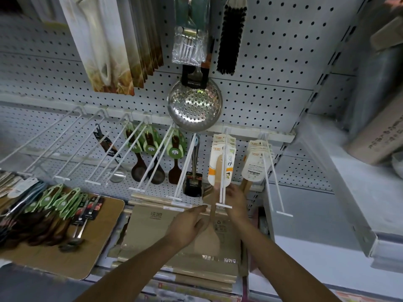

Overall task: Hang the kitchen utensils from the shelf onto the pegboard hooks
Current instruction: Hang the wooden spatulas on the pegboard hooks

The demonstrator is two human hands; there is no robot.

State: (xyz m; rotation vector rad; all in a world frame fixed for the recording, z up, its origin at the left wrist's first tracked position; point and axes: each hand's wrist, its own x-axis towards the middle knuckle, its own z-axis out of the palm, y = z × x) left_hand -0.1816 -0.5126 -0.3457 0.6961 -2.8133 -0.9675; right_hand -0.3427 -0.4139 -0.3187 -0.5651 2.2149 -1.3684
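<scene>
A wooden spatula [211, 234] in a white and orange card [220, 168] hangs on a long white pegboard hook [222, 192]. My right hand [236, 201] grips its handle just behind the hook's front end. My left hand [187, 223] holds the lower handle, thumb stretched toward the hook tip. More carded spatulas [256, 162] hang on the neighbouring hook to the right. Dark wooden spoons with green cards [150, 147] hang on hooks to the left. Several packaged utensils [54, 212] lie in a pile on the shelf at lower left.
A steel skimmer [195, 105] and a black brush [231, 38] hang higher on the pegboard. Several empty white hooks [54, 144] jut out at the left. Wooden cutting boards [181, 253] are stacked below my hands. A grey shelf edge [340, 197] runs along the right.
</scene>
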